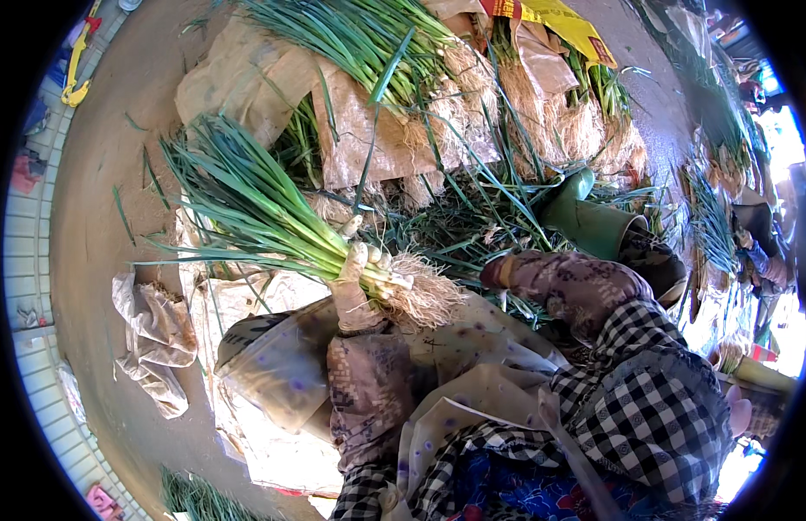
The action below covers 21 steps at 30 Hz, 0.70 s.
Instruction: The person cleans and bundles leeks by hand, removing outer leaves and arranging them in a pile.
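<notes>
So the green onion bunch (277, 204) is held above the plastic apron (281, 378), left hand (351, 282) fingers wrapped around the pale ends. If that grip gets eased, stalks could be spilled into the loose leaves (407, 227), or the tangled roots (424, 293) snagged. Whether anything's gripped by the right hand (498, 271) can't be told, its fingers being hidden.

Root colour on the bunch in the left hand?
Pale tan roots, clearest in the head view.
</notes>
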Each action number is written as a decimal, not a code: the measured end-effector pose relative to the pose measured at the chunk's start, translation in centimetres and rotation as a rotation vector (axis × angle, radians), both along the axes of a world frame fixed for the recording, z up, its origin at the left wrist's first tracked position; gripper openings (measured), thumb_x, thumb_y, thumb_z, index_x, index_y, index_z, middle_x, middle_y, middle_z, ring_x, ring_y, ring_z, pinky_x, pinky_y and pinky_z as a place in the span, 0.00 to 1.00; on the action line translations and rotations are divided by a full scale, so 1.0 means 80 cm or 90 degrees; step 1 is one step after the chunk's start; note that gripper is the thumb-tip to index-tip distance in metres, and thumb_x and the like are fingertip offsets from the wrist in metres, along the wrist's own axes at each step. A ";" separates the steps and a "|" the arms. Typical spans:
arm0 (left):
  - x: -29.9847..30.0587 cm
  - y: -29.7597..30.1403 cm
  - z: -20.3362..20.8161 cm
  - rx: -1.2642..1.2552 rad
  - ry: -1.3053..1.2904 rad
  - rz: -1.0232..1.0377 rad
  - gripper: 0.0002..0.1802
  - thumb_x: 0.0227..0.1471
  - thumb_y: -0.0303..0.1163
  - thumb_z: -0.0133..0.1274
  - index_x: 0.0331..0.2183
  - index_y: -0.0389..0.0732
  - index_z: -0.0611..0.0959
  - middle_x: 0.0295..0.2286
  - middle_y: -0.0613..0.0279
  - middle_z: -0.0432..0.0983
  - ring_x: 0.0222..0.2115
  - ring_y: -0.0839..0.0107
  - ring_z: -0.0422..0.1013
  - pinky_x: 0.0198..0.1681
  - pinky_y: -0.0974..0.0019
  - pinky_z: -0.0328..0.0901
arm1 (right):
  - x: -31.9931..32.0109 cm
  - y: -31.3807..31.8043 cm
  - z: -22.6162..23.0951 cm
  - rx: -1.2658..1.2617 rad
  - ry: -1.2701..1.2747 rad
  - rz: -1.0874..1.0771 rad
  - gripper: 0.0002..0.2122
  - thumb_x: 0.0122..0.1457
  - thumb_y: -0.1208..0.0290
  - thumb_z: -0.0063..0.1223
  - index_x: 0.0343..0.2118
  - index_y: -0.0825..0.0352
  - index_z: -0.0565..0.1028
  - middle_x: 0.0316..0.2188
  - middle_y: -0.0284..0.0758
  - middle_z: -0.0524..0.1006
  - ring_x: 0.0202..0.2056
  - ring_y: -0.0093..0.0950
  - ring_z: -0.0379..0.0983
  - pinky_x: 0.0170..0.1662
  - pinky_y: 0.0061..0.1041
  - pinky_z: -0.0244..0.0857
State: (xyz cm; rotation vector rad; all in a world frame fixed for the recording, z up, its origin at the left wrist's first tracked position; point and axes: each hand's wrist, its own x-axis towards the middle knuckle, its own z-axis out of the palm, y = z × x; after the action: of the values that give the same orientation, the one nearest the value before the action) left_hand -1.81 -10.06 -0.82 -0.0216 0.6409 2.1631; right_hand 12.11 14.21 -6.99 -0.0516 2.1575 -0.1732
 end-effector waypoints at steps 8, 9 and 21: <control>0.022 0.022 0.007 0.035 -0.115 0.034 0.24 0.46 0.28 0.50 0.46 0.42 0.65 0.19 0.65 0.64 0.20 0.70 0.63 0.15 0.69 0.64 | -0.147 0.015 0.074 -0.094 0.602 -0.254 0.17 0.53 0.72 0.40 0.47 0.64 0.62 0.31 0.39 0.71 0.28 0.30 0.72 0.28 0.22 0.69; 0.025 0.025 0.006 -0.027 -0.172 0.009 0.23 0.45 0.28 0.51 0.45 0.40 0.66 0.19 0.64 0.64 0.20 0.70 0.63 0.18 0.70 0.64 | -0.176 0.018 0.081 -0.080 0.626 -0.293 0.17 0.54 0.74 0.37 0.48 0.64 0.60 0.34 0.40 0.70 0.28 0.30 0.72 0.26 0.23 0.70; 0.038 0.016 0.039 -0.110 -0.102 0.080 0.22 0.48 0.31 0.46 0.46 0.38 0.65 0.35 0.55 0.71 0.30 0.60 0.71 0.23 0.52 0.71 | -0.213 0.031 0.116 -0.336 0.448 -0.475 0.06 0.49 0.78 0.47 0.31 0.71 0.69 0.28 0.37 0.71 0.30 0.29 0.69 0.35 0.26 0.66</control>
State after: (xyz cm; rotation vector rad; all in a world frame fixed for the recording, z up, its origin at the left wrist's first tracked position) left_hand 1.25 -8.76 2.33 -0.3316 0.7474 2.1928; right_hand -4.90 16.66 2.28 0.4573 2.6586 -1.3150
